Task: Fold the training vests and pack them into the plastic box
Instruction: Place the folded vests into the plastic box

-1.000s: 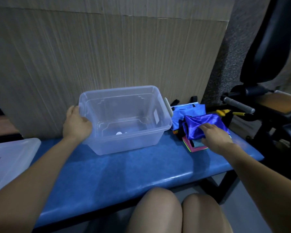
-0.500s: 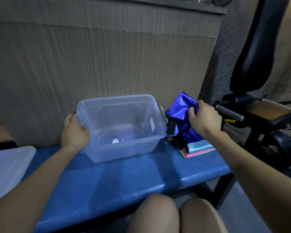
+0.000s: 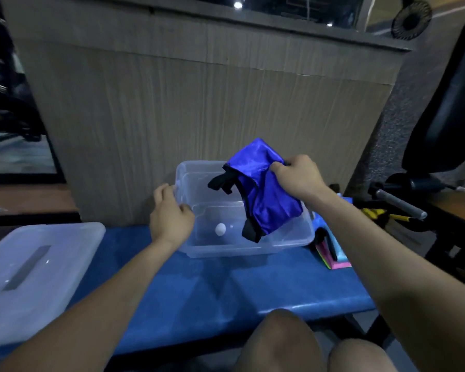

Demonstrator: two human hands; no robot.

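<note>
A clear lid (image 3: 35, 267) lies at the blue bench's (image 3: 226, 288) left end, the left hand (image 3: 169, 218) grips the plastic box's (image 3: 293, 241) left rim, and the right hand (image 3: 297, 175) clutches the folded blue vest (image 3: 261, 189) above its open interior.

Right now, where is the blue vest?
In the head view, the blue vest hangs from the right hand, right of centre, above the open plastic box on the blue bench.
</note>
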